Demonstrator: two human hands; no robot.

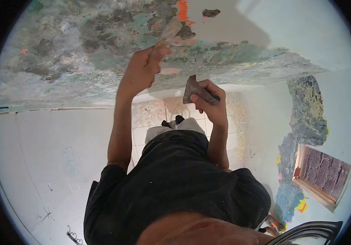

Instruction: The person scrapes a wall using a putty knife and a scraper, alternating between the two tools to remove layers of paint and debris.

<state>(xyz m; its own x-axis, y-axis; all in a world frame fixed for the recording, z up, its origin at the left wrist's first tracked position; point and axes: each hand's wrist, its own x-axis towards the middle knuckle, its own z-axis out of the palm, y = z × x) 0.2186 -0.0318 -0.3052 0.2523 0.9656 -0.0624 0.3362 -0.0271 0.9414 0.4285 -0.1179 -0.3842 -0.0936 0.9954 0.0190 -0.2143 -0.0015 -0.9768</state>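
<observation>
My left hand [140, 72] is raised close to the wall [102, 57], closed around what looks like a putty knife [170, 32]. Motion smears that tool, and its pale flat blade points up towards a bright orange patch. Lower and to the right, my right hand [212, 104] grips a second putty knife [194, 89] by its handle. Its grey-brown blade is broad and stained, held in front of my body and apart from the wall. The wall beside both hands is rough and mottled in grey, green and pink, with smooth pale coating at upper right.
Below me the tiled floor [140, 134] shows past my legs. On the right, a side wall [261, 110] carries dark and blue patches and a framed opening [298, 163]. A plain white wall [61, 139] stands on the left.
</observation>
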